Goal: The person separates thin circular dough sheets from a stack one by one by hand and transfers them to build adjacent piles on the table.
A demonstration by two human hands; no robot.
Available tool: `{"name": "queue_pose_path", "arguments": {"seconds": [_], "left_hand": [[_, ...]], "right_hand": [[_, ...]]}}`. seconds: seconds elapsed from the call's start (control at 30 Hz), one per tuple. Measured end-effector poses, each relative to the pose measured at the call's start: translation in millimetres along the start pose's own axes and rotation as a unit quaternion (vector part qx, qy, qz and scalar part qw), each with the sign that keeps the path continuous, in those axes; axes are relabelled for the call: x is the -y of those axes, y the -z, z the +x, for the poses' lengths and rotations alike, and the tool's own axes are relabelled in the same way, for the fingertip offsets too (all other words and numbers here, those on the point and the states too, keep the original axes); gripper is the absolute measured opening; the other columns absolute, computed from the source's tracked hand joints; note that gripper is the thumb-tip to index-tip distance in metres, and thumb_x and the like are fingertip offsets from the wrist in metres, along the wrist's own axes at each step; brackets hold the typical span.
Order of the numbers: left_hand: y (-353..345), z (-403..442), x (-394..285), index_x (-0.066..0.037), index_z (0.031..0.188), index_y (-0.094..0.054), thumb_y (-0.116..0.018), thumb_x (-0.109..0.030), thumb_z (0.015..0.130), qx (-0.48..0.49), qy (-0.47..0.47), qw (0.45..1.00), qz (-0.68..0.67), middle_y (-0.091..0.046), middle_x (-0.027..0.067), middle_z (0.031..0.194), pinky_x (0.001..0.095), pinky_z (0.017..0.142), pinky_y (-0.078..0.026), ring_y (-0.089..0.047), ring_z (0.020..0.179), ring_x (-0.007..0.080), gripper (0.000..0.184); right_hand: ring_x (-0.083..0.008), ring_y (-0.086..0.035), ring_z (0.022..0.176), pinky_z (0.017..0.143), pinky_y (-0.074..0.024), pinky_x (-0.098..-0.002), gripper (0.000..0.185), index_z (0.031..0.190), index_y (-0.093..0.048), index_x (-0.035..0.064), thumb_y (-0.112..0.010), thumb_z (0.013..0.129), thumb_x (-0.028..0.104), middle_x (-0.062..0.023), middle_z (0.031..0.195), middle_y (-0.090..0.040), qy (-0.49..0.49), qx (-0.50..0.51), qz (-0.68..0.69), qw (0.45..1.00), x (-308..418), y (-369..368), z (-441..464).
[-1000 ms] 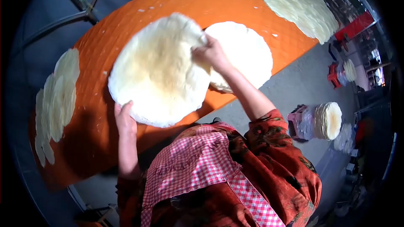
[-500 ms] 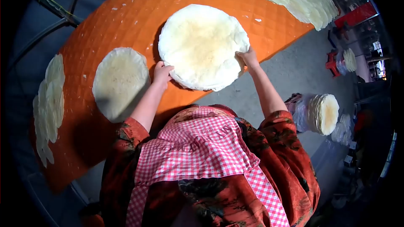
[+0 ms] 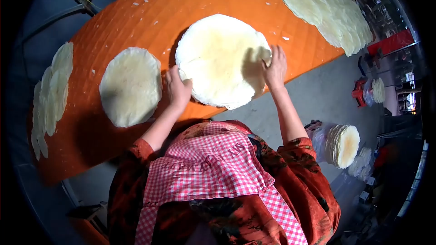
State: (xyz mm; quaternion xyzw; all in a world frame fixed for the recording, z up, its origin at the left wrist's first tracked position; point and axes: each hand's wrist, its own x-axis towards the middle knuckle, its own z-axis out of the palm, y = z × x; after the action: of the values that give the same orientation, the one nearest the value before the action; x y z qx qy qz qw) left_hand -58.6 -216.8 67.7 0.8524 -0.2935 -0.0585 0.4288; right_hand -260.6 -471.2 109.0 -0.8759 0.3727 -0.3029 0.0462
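Observation:
A thick round stack of thin pale flatbreads [image 3: 218, 59] lies in front of me on the orange table cover. At its lower left edge is my left hand [image 3: 179, 89], fingers along the side and thumb apart, not closed on the stack. My right hand [image 3: 275, 69] is raised at the right edge with fingers apart, throwing a shadow onto the top sheet. Left of the stack lies another round flatbread pile [image 3: 131, 86], near my left forearm.
Overlapping flatbreads [image 3: 324, 11] cover the far right of the orange quilted cover [image 3: 150, 27]; more flatbreads [image 3: 52, 95] lie along its left end. Beyond the table's right edge are a stack in plastic [image 3: 343, 145] and a red stool [image 3: 359, 93].
Both hands have loosened from the stack's rim; the right hand has lifted and its fingers now point up. My view has shifted slightly, so surrounding things appear displaced.

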Motion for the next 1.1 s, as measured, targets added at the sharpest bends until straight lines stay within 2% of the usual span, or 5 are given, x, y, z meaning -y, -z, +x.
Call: {"name": "queue_pose_path", "arguments": {"seconds": [0.17,0.53,0.7,0.9,1.1], "left_hand": [[-0.5,-49.9,-15.4,-0.006,0.117,-0.057,-0.062,-0.016,0.082,0.238,-0.368,0.889,0.134,-0.047,0.0149,0.128,0.045,0.109,-0.025,-0.034,0.128,0.0286,0.037],[25.1,-64.7,42.7,-0.004,0.104,-0.063,-0.062,-0.017,0.083,0.42,-0.211,0.87,-0.147,-0.049,0.0151,0.131,0.0414,0.099,-0.038,-0.049,0.119,0.0264,0.024],[73.9,-106.7,153.7,-0.003,0.079,-0.059,-0.059,-0.016,0.089,0.096,0.093,0.958,-0.254,-0.059,0.001,0.065,0.0261,0.055,-0.047,-0.056,0.056,0.0103,0.017],[172.5,-156.1,228.7,-0.005,0.102,-0.05,-0.056,-0.02,0.091,-0.231,0.39,0.772,-0.445,-0.059,0.009,0.089,0.0313,0.065,-0.053,-0.061,0.073,0.0184,0.019],[228.2,-153.3,231.2,-0.007,0.113,-0.046,-0.053,-0.034,0.093,-0.188,0.356,0.641,-0.654,-0.056,0.0106,0.109,0.0389,0.085,-0.05,-0.059,0.096,0.0232,0.034]], "right_hand": [[-0.0342,-0.026,0.134,0.103,-0.0224,-0.0601,0.059,0.134,-0.041,0.0147,-0.056,0.085,0.044,-0.0139,0.144,-0.031,0.109,0.081,-0.115,0.984,29.4,-32.8,15.3],[-0.0318,-0.043,0.122,0.093,-0.037,-0.0543,0.048,0.121,-0.052,0.0087,-0.061,0.083,0.037,-0.0139,0.133,-0.046,0.113,0.166,-0.068,0.977,81.1,-90.6,68.3],[-0.0388,-0.058,0.096,0.083,-0.047,-0.0414,0.031,0.107,-0.059,0.0004,-0.064,0.084,0.02,-0.0216,0.105,-0.061,0.198,0.25,0.37,0.872,270.5,-103.1,13.2],[-0.0294,-0.041,0.124,0.099,-0.0326,-0.049,0.062,0.129,-0.047,0.0104,-0.067,0.076,0.035,-0.0122,0.133,-0.047,0.515,0.277,0.157,0.796,397.7,-162.9,-172.8],[-0.0395,-0.06,0.079,0.07,-0.0492,-0.044,0.021,0.097,-0.065,0.0053,-0.058,0.084,0.02,-0.0215,0.086,-0.063,0.366,0.376,0.259,0.811,427.2,-164.4,-127.7]]}}
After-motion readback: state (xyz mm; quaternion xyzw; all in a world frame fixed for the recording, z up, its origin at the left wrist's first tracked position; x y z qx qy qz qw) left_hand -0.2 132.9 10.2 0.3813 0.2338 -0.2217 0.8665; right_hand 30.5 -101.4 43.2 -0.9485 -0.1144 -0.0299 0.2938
